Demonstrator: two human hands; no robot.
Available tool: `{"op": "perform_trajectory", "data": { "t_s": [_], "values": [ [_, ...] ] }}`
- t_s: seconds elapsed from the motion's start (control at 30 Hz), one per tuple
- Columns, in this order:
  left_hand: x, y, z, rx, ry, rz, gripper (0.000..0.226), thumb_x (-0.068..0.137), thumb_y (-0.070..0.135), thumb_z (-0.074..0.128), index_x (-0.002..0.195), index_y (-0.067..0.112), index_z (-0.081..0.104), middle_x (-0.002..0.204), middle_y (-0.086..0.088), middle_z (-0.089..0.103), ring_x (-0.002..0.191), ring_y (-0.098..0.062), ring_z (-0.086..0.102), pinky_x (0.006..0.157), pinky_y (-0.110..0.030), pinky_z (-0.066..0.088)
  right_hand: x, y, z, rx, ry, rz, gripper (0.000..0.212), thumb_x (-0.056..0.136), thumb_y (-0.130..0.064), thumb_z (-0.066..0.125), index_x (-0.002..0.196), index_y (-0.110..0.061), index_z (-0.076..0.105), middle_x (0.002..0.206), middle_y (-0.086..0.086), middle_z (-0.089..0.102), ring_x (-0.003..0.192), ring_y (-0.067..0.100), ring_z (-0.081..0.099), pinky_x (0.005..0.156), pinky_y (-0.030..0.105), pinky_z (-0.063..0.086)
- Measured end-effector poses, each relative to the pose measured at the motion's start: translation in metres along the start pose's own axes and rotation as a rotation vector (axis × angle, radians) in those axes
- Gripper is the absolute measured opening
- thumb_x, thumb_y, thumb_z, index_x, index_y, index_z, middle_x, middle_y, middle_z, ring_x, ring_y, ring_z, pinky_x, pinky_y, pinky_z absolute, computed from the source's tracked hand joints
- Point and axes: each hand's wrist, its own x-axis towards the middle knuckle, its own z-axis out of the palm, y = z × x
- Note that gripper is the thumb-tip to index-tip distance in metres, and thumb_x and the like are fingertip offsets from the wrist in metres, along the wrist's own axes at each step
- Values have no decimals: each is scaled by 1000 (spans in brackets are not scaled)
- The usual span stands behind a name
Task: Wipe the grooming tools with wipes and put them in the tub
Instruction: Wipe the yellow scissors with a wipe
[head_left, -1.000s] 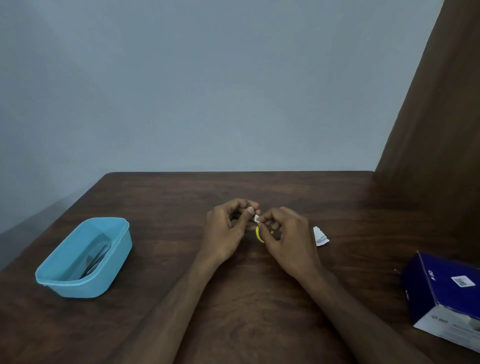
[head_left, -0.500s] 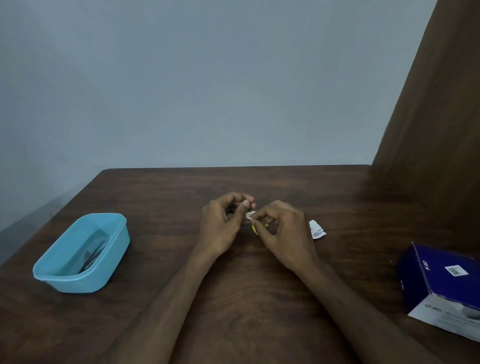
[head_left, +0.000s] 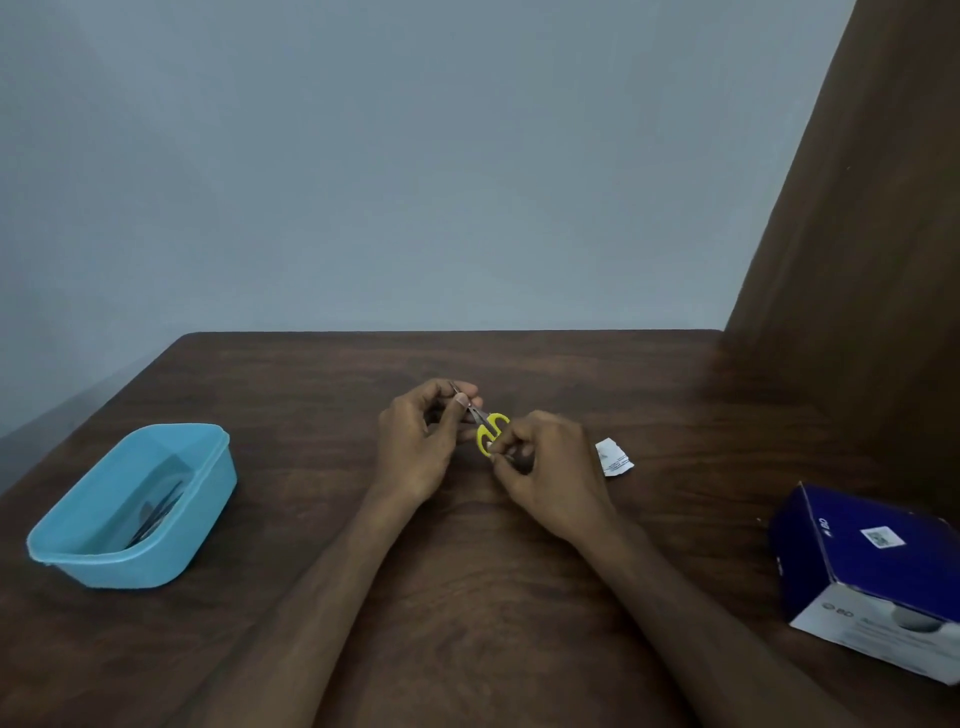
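Note:
Small scissors with yellow handles (head_left: 491, 428) are held above the middle of the dark wooden table (head_left: 519, 571). My left hand (head_left: 421, 447) pinches their metal blades between thumb and fingers. My right hand (head_left: 545, 467) grips the yellow handle end; a wipe in it cannot be made out. The light blue tub (head_left: 208, 467) stands at the left of the table with several dark metal tools (head_left: 156, 512) lying inside.
A torn white wipe sachet (head_left: 613, 457) lies just right of my right hand. A dark blue and white box (head_left: 878, 577) sits at the table's right front. A brown wooden panel (head_left: 857, 260) rises at the right, a grey wall behind.
The white wipe seen between my fingertips earlier is no longer visible. The scissors' blades and yellow handles are now more exposed, my hands slightly further apart.

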Motion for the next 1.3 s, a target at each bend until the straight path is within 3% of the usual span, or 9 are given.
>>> {"op": "perform_trajectory", "data": {
  "t_s": [0.13, 0.2, 0.3, 0.43, 0.57, 0.63, 0.87, 1.07, 1.3],
  "values": [
    [-1, 4, 1, 32, -4, 17, 16, 105, 2, 62, 97, 8, 75, 98, 0, 81, 84, -11, 81, 75, -27, 66, 3, 4, -2, 24, 104, 38, 12, 82, -12, 82, 82, -23, 77, 74, -14, 62, 68, 1, 56, 66, 7, 36],
    [-3, 6, 1, 62, -32, 39, 15, 105, 3, 62, 99, 6, 75, 98, 2, 80, 80, -7, 80, 72, -20, 63, 4, 3, -5, 56, 202, -16, 10, 87, -12, 82, 88, -21, 77, 84, -9, 68, 78, 5, 58, 72, 16, 42],
    [-3, 4, 0, 56, -81, 48, 15, 106, 5, 61, 102, 6, 76, 101, -2, 80, 84, -16, 81, 77, -31, 67, 5, 3, -2, -7, 214, -51, 10, 85, -15, 84, 90, -23, 81, 89, -6, 72, 86, 18, 60, 77, 32, 45],
    [-3, 2, 0, 26, -100, 51, 15, 107, 5, 60, 102, 8, 73, 98, -5, 81, 89, -21, 82, 80, -35, 67, 5, 9, 2, -55, 173, 50, 4, 84, -24, 83, 81, -26, 81, 81, -6, 72, 80, 21, 64, 75, 37, 46],
    [0, 0, -2, 27, -54, 38, 21, 107, 6, 61, 95, 19, 73, 95, 1, 81, 87, -21, 82, 82, -39, 68, 6, 9, -1, -18, 86, 162, 5, 81, -22, 84, 78, -25, 82, 65, -17, 66, 61, -2, 60, 61, 12, 41],
    [1, 0, -1, 34, -33, 35, 21, 107, 7, 61, 96, 21, 74, 94, 2, 81, 87, -20, 82, 81, -39, 67, 6, 6, -2, 7, 73, 147, 7, 80, -19, 84, 77, -24, 81, 62, -21, 61, 63, -5, 60, 61, 5, 37],
    [-1, 4, -1, 31, -25, 29, 15, 106, 7, 63, 104, 12, 77, 95, -2, 82, 88, -18, 82, 81, -38, 68, 6, 4, -7, 81, 150, 0, 11, 85, -21, 86, 92, -29, 84, 89, -16, 78, 80, 5, 69, 83, 36, 55],
    [0, 4, -3, 36, -14, 24, 14, 106, 6, 63, 104, 8, 77, 96, 0, 82, 90, -15, 82, 81, -39, 68, 5, 4, -3, -5, 49, -15, 22, 81, -14, 85, 98, -28, 84, 90, -11, 78, 77, 14, 67, 81, 39, 55],
    [-2, 4, -2, 44, 14, 12, 16, 105, 6, 64, 100, 15, 77, 95, -2, 82, 85, -20, 82, 80, -41, 68, 2, 1, -4, -75, 30, 139, 15, 75, -35, 72, 86, -33, 83, 80, -11, 76, 77, 16, 72, 76, 41, 58]
  ]
}}
